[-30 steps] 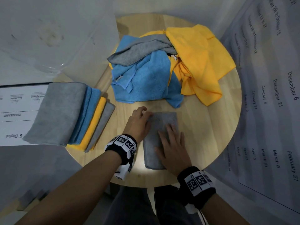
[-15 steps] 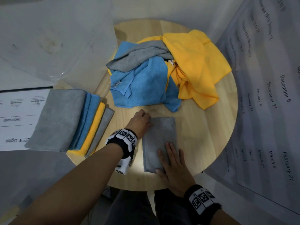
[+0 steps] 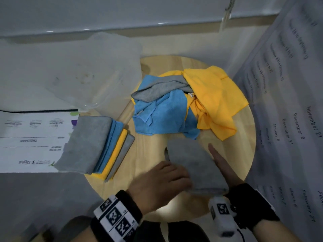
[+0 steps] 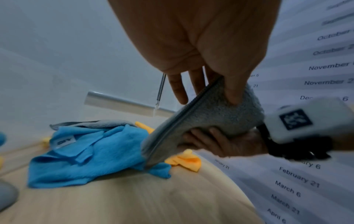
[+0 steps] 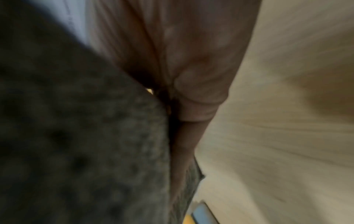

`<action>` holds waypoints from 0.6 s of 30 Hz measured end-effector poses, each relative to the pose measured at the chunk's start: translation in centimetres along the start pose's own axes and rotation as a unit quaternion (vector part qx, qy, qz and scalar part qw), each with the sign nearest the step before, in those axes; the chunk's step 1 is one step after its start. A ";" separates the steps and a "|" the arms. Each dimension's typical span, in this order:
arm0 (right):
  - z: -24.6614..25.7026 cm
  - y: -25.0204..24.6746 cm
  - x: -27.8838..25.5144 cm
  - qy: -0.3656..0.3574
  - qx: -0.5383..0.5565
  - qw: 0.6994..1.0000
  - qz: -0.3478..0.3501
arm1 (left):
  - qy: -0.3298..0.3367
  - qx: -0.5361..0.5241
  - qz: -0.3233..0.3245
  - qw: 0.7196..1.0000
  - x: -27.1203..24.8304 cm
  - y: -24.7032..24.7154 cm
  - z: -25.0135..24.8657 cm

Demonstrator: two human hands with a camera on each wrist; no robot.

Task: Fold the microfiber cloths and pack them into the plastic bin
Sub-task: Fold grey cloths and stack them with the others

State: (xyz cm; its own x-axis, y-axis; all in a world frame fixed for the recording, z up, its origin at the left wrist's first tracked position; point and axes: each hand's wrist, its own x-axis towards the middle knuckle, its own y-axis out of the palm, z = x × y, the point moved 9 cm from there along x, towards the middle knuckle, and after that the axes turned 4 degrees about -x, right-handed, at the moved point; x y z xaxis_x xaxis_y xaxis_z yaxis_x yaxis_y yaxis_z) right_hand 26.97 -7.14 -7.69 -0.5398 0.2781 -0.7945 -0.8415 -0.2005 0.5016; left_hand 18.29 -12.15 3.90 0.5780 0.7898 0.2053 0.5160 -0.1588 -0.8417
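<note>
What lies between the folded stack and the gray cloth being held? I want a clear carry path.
Only bare wood of the table separates the stack from the gray cloth, plus the left hand gripping it; head view.

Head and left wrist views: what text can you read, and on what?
"November 21", "December 6", "December 21", "January 6": sheet of dates at right.
"February 21", "March 6", "March 21": same sheet, left wrist view.
"THOUSAND": upside-down paper at left; the rest is blurred.
Blue cloth's tag: unreadable.
</note>
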 end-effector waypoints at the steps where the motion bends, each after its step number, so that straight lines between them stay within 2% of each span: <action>1: 1.2 0.9 -0.3 -0.034 0.007 0.999 0.030 | -0.007 -0.004 -0.003 1.000 -0.9 -0.1 -0.1; 2: 1.9 1.4 -0.5 -0.060 -0.016 0.997 0.046 | -0.038 -0.035 -0.015 0.999 -1.9 -0.4 0.5; 3: 2.0 1.4 -0.6 -0.077 -0.038 0.995 0.056 | -0.096 -0.091 -0.046 0.990 -2.8 -1.1 1.6; 4: 2.6 2.2 0.0 -0.088 -0.059 0.993 0.058 | -0.186 -0.159 -0.090 0.965 -3.9 -1.8 3.6; 5: 2.8 2.4 0.4 -0.100 -0.073 0.991 0.053 | -0.294 -0.235 -0.147 0.915 -5.3 -2.5 5.7; 6: 3.3 3.5 0.6 -0.115 -0.082 0.988 0.063 | -0.397 -0.317 -0.205 0.836 -6.8 -2.6 7.7; 7: 3.7 4.6 0.9 -0.120 -0.087 0.986 0.070 | -0.477 -0.415 -0.233 0.739 -8.1 -1.9 9.1; 8: 4.0 5.8 1.1 -0.126 -0.091 0.985 0.078 | -0.514 -0.519 -0.224 0.645 -8.7 -0.3 9.6; 9: 4.1 6.9 1.5 -0.133 -0.095 0.983 0.082 | -0.512 -0.611 -0.200 0.570 -8.6 0.9 9.5; 10: 4.2 8.3 1.9 -0.136 -0.103 0.981 0.092 | -0.497 -0.664 -0.188 0.526 -8.5 1.1 9.4; 11: 4.3 9.8 2.3 -0.135 -0.117 0.979 0.101 | -0.479 -0.685 -0.196 0.513 -8.6 0.4 9.7; 12: 4.6 11.4 2.6 -0.137 -0.130 0.977 0.104 | -0.461 -0.689 -0.218 0.514 -8.8 -0.7 10.1; 13: 4.9 12.8 3.0 -0.143 -0.136 0.975 0.105 | -0.450 -0.678 -0.245 0.527 -9.2 -2.1 10.8; 14: 5.3 14.3 3.3 -0.149 -0.137 0.974 0.105 | -0.448 -0.648 -0.273 0.552 -9.8 -4.0 11.7; 17: 6.1 18.7 4.6 -0.175 -0.177 0.963 0.106 | -0.457 -0.499 -0.327 0.660 -12.2 -11.0 14.0; 18: 6.0 20.2 5.2 -0.181 -0.211 0.955 0.107 | -0.464 -0.462 -0.330 0.680 -13.4 -12.9 14.6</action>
State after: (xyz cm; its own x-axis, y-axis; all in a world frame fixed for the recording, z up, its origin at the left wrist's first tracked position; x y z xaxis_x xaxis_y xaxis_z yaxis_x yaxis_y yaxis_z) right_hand 7.05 -4.13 0.35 -0.7338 0.4796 -0.4812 -0.6700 -0.6280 0.3959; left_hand -5.35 -11.99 4.72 -0.3987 0.8356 -0.3778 0.8940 0.4460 0.0432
